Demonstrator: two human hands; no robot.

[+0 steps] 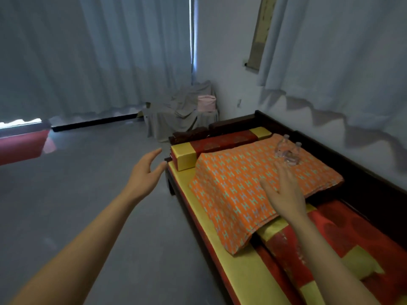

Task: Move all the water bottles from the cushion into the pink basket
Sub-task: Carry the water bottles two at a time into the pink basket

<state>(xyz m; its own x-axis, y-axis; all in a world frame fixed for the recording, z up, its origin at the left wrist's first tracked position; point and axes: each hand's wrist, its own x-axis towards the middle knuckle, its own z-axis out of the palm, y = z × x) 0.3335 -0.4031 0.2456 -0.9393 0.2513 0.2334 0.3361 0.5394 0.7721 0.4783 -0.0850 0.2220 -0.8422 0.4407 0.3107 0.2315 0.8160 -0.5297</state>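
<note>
The left hand (pixel 147 170) hangs over the grey floor (pixel 88 194) just off the corner of the wooden bench (pixel 374 186). Its fingers are loosely extended, the thumb is apart, and it holds nothing; I judge it is held out for balance or kept ready for a second bottle. Further back, in the corner of the room, the pink basket (pixel 206 103) sits on a piece of furniture draped in grey cloth (pixel 171 115). It is well apart from the bench, so each load will probably mean a walk across the room. On the bench lies the orange patterned cushion (pixel 237 190), propped over a yellow-and-red bolster (pixel 187 158) so that its surface slopes. The right hand (pixel 284 191) stretches over it with fingers straight and spread, empty, with its fingertips near the base of the water bottles (pixel 287 151); whether the palm touches the fabric I cannot tell. The bottles are clear and stand upright close together at the cushion's far right (two caps show; the blur hides any more). None has been lifted yet, and they look likely to tip on the soft slope.
</note>
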